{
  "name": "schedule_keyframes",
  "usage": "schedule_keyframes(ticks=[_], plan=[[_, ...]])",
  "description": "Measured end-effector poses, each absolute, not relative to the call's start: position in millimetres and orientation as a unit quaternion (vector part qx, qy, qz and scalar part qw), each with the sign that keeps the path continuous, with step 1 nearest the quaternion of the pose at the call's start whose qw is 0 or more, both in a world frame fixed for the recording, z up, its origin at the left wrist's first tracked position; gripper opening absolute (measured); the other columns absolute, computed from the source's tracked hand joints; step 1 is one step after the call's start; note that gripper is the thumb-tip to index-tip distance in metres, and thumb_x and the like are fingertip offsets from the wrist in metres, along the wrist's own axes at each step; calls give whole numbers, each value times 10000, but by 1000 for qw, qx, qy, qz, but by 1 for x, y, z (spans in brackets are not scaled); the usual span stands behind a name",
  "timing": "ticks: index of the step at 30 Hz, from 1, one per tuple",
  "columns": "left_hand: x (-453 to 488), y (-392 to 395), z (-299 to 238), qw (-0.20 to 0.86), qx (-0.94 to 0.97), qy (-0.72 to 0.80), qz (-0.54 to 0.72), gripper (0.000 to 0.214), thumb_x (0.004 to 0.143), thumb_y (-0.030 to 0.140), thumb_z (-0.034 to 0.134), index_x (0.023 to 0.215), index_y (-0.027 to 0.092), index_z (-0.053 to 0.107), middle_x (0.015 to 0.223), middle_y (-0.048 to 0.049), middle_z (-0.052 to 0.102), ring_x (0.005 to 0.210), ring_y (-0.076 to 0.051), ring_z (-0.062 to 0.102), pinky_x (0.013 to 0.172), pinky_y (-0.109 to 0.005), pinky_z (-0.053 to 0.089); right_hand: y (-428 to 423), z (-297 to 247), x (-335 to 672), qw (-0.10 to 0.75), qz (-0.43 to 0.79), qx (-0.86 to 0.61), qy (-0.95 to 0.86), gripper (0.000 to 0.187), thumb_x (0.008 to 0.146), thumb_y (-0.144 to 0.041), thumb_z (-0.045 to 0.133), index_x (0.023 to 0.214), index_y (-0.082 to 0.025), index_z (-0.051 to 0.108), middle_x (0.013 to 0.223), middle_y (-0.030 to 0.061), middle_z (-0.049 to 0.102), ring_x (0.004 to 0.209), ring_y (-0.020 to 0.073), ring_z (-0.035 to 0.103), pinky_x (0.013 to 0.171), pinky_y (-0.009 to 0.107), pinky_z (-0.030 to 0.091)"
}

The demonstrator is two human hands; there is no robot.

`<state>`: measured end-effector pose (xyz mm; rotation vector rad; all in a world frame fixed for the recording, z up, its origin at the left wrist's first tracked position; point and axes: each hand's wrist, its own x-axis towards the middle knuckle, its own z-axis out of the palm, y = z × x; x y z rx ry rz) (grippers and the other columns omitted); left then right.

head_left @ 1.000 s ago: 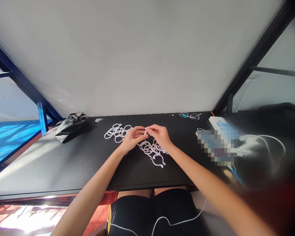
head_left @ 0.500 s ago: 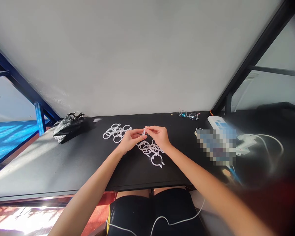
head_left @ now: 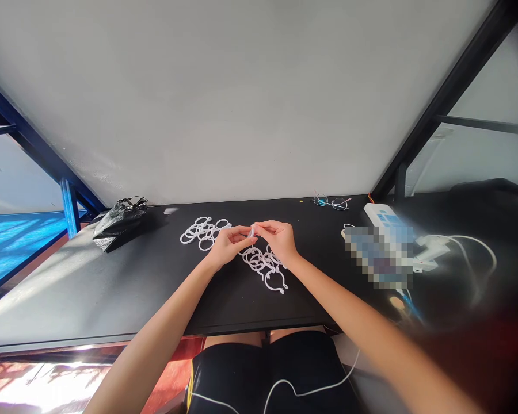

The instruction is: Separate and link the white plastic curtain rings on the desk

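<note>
- Pinching one small white ring [head_left: 252,232], the left hand [head_left: 228,246] and right hand [head_left: 280,240] meet fingertip to fingertip, both clamped on it above the black surface [head_left: 112,276].
- A near ring heap [head_left: 268,269] lies at 6 o'clock, just under the hands.
- A far ring heap [head_left: 202,231] sits at 10 o'clock of the left hand.

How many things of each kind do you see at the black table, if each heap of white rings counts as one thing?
Heaps of white rings: 2
White ring pinched between left hand and right hand: 1
Black plastic bag: 1
Eyeglasses: 1
White power strip: 1
Total: 6, leaving out the blurred items at right.
</note>
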<state>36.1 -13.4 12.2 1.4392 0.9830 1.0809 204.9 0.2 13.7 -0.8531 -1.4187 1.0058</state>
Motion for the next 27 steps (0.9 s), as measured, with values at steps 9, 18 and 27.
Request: schedule_keyframes(ticks=[9, 18, 27], plan=[[36, -12, 10, 505, 597, 422, 458, 444, 673, 403, 823, 1010, 137, 710, 916, -85, 728, 786, -204, 695, 743, -327, 555, 3, 11, 204, 567, 448, -359, -591, 174, 749, -361, 752, 785, -191, 761, 801, 62, 768, 781, 245, 744, 802, 390, 604], [37, -9, 3, 487, 613, 429, 451, 483, 701, 427, 797, 1063, 126, 686, 876, -88, 731, 785, -218, 696, 738, -339, 569, 7, 7, 206, 560, 426, -367, -608, 195, 748, -374, 750, 783, -182, 752, 823, 78, 765, 799, 250, 738, 791, 383, 597], [18, 1, 0, 146, 710, 529, 441, 379, 822, 348, 647, 1167, 190, 641, 1099, -103, 667, 1005, -254, 634, 911, -414, 500, 19, 7, 214, 542, 408, -406, -612, 262, 754, -351, 728, 956, -184, 723, 1036, 107, 737, 940, 231, 704, 823, 365, 582]])
